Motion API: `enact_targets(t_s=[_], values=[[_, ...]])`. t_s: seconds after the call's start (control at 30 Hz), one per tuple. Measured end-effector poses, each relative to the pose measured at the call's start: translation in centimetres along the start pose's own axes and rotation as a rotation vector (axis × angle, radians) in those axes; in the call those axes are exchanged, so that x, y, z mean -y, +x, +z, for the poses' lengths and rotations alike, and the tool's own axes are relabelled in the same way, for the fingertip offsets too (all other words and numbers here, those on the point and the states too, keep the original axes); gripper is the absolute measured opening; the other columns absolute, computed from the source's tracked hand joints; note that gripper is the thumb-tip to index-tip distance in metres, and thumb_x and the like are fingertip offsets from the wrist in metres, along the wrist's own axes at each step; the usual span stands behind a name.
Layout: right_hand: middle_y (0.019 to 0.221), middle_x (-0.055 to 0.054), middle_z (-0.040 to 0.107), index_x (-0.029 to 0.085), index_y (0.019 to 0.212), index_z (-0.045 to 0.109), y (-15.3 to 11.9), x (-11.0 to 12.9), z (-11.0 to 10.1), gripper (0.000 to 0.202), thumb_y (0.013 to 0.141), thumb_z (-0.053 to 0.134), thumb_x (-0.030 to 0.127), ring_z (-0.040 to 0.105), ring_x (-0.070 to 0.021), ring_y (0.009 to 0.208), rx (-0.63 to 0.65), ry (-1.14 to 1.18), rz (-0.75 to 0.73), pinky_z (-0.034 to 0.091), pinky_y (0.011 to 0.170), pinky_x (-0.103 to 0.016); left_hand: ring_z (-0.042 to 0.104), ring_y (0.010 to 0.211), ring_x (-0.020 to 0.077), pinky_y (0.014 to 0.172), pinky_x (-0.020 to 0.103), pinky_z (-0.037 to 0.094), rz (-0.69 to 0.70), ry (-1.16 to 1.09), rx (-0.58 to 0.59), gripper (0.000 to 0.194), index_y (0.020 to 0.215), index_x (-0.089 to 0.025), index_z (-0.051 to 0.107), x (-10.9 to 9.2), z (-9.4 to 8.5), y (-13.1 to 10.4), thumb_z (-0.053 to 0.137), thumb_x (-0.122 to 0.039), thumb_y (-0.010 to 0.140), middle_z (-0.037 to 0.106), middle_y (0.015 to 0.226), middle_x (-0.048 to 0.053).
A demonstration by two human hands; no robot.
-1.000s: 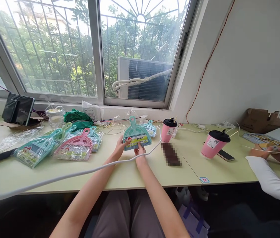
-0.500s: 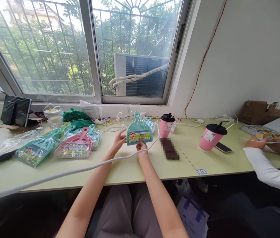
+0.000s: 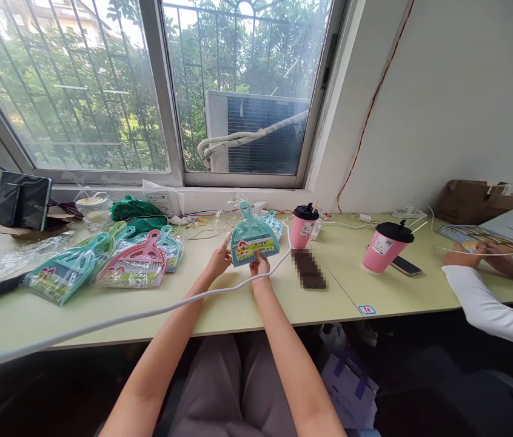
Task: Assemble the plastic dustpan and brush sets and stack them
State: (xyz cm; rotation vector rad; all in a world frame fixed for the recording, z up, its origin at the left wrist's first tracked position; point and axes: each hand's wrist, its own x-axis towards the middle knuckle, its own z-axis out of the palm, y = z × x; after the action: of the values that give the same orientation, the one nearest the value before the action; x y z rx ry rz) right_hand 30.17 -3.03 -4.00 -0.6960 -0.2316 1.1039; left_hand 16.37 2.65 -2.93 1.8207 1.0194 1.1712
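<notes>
A teal dustpan and brush set [image 3: 248, 227] with a printed label card is held upright just above the table, its handle pointing up. At its lower edge my right hand [image 3: 260, 267] is closed on it, thumb in front over the card. My left hand [image 3: 219, 261] is closed at the set's left edge; its fingertips are partly hidden there. Behind the held set lies another blue one [image 3: 275, 223], mostly covered. To the left are wrapped sets: a pink one [image 3: 136, 264], a teal one [image 3: 68, 270] and others overlapping behind them.
A white cable [image 3: 147, 311] crosses in front of my forearms. Pink cups [image 3: 302, 229] with black lids stand right, beside a pixelated dark object [image 3: 310, 269] and a phone [image 3: 406, 266]. A black-handled tool [image 3: 2, 287] lies left. A co-worker's sleeve [image 3: 479, 297] is far right.
The held dustpan set has tilted, its handle leaning slightly further left. My left fingers have drawn in closer to its left edge. The whole view has shifted a little.
</notes>
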Motion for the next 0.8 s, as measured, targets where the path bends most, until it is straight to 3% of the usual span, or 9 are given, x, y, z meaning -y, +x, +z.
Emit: enact_targets(t_s=[0.13,0.27,0.33,0.37,0.47,0.53,0.6,0.67,0.8], values=[[0.087,0.000,0.072,0.022,0.089,0.063,0.1,0.1,0.1,0.027,0.068,0.073,0.036,0.065,-0.0103,0.074,-0.071,-0.104,-0.026,0.049,0.059,-0.019,0.066,0.063,0.0198,0.071,0.033,0.051,-0.064,-0.176,0.211,0.099,0.150,-0.018,0.035,-0.6,-1.2,-0.3,0.076,-0.016,0.060,0.070,0.072,0.002],[0.096,0.000,0.073,0.022,0.094,0.064,0.4,1.1,-0.6,0.031,0.067,0.072,0.036,0.065,-0.0114,0.078,-0.008,-0.182,-0.054,0.049,0.061,-0.020,0.069,0.098,0.0291,0.088,0.040,0.050,-0.159,-0.348,0.362,0.095,0.145,-0.024,0.044,-1.0,-6.2,-1.6,0.085,-0.027,0.059,0.072,0.105,0.014],[0.099,-0.001,0.073,0.021,0.094,0.066,0.7,2.2,-1.3,0.033,0.065,0.074,0.035,0.066,-0.0128,0.082,0.084,-0.236,-0.048,0.050,0.064,-0.021,0.061,0.117,0.0305,0.096,0.043,0.046,-0.177,-0.429,0.294,0.084,0.140,-0.027,0.050,-0.9,-9.1,-1.9,0.083,-0.038,0.064,0.067,0.122,0.016],[0.100,-0.002,0.074,0.021,0.094,0.067,1.0,2.9,-1.6,0.035,0.064,0.075,0.035,0.066,-0.0139,0.083,0.137,-0.275,-0.036,0.050,0.065,-0.023,0.058,0.121,0.0305,0.098,0.045,0.045,-0.151,-0.498,0.204,0.078,0.138,-0.027,0.051,-1.0,-10.3,-1.7,0.079,-0.048,0.068,0.065,0.126,0.016],[0.096,-0.005,0.075,0.018,0.091,0.070,1.8,5.4,-2.3,0.037,0.059,0.080,0.034,0.068,-0.0178,0.082,0.292,-0.403,0.031,0.052,0.069,-0.028,0.056,0.123,0.0307,0.097,0.050,0.045,-0.094,-0.688,0.030,0.078,0.137,-0.027,0.051,-1.8,-11.8,0.3,0.055,-0.075,0.075,0.062,0.130,0.015],[0.091,-0.005,0.075,0.018,0.086,0.071,2.5,6.9,-2.4,0.036,0.055,0.083,0.032,0.068,-0.0196,0.081,0.354,-0.488,0.058,0.052,0.070,-0.029,0.058,0.120,0.0329,0.095,0.051,0.046,-0.147,-0.739,0.100,0.085,0.136,-0.022,0.052,-3.2,-11.0,2.1,0.047,-0.080,0.075,0.064,0.125,0.017],[0.086,-0.005,0.075,0.018,0.082,0.071,3.2,8.1,-2.3,0.034,0.053,0.085,0.029,0.067,-0.0199,0.078,0.383,-0.558,0.067,0.052,0.067,-0.029,0.059,0.117,0.0352,0.093,0.051,0.046,-0.191,-0.749,0.267,0.087,0.136,-0.017,0.052,-4.9,-9.0,3.5,0.049,-0.079,0.075,0.066,0.120,0.019],[0.083,-0.005,0.075,0.018,0.080,0.071,3.7,8.9,-2.3,0.034,0.051,0.087,0.026,0.067,-0.0197,0.077,0.400,-0.581,0.078,0.052,0.066,-0.029,0.059,0.117,0.0364,0.093,0.050,0.046,-0.149,-0.785,0.373,0.089,0.137,-0.016,0.051,-6.2,-6.6,4.3,0.049,-0.079,0.075,0.066,0.119,0.020],[0.087,-0.007,0.075,0.017,0.084,0.071,3.8,9.7,-2.7,0.037,0.051,0.087,0.024,0.069,-0.0231,0.082,0.426,-0.481,0.149,0.055,0.069,-0.032,0.056,0.121,0.0370,0.093,0.050,0.044,-0.025,-0.875,0.335,0.088,0.137,-0.017,0.051,-6.9,-2.6,4.6,0.048,-0.080,0.075,0.064,0.121,0.019]])
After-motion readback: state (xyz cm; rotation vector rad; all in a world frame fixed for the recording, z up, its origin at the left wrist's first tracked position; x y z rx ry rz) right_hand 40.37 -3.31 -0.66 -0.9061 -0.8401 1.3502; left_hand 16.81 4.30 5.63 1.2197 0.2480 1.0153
